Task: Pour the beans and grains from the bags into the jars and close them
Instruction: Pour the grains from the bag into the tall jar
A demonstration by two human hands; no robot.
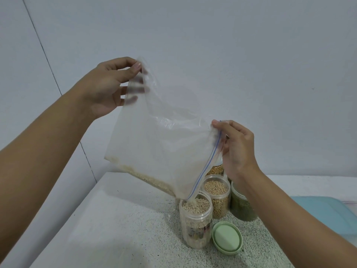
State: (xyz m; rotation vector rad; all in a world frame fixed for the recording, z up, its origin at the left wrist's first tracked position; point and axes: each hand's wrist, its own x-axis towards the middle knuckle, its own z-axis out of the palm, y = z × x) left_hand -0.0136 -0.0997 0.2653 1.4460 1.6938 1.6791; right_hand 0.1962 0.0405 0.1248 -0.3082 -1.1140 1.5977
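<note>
A clear zip bag [154, 144] with a blue seal line hangs tilted over the counter. My left hand [110, 86] pinches its raised bottom corner, and my right hand [235, 147] pinches the upper end of its open mouth. Pale grain lies along the bag's lower edge and runs out of the low corner into an open clear jar [195, 223], which is nearly full. A green lid [227, 237] lies upside down on the counter just right of that jar.
Behind the open jar stand a jar of tan beans [217, 198], a jar of dark green grains [242, 207] and a jar of yellow-brown grains [215, 169]. A light blue tray [328, 211] lies at the right. The speckled counter [125, 238] meets the wall behind.
</note>
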